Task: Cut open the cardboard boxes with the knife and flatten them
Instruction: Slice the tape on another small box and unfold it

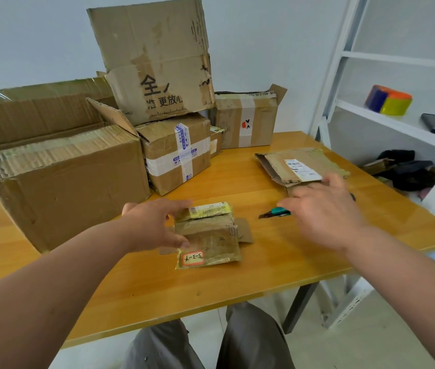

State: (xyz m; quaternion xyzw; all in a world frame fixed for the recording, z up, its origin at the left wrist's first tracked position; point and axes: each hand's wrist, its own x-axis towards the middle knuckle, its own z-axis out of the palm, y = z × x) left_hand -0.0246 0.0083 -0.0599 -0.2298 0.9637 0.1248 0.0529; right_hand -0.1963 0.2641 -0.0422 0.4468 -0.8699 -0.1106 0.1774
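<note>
A small taped cardboard box (211, 235) lies partly flattened at the middle of the yellow table (237, 283). My left hand (152, 225) grips its left side, thumb on the near edge. A teal utility knife (275, 212) with its blade out lies on the table just right of the box. My right hand (322, 209) hovers over the knife's handle, fingers spread and blurred, holding nothing. A flattened box (301, 166) lies beyond my right hand.
Several unopened and open cardboard boxes (59, 177) are stacked at the table's back left, one large box (152, 59) on top. A white shelf unit (397, 123) stands to the right with a phone, coloured containers and dark items. My knees show below the table's front edge.
</note>
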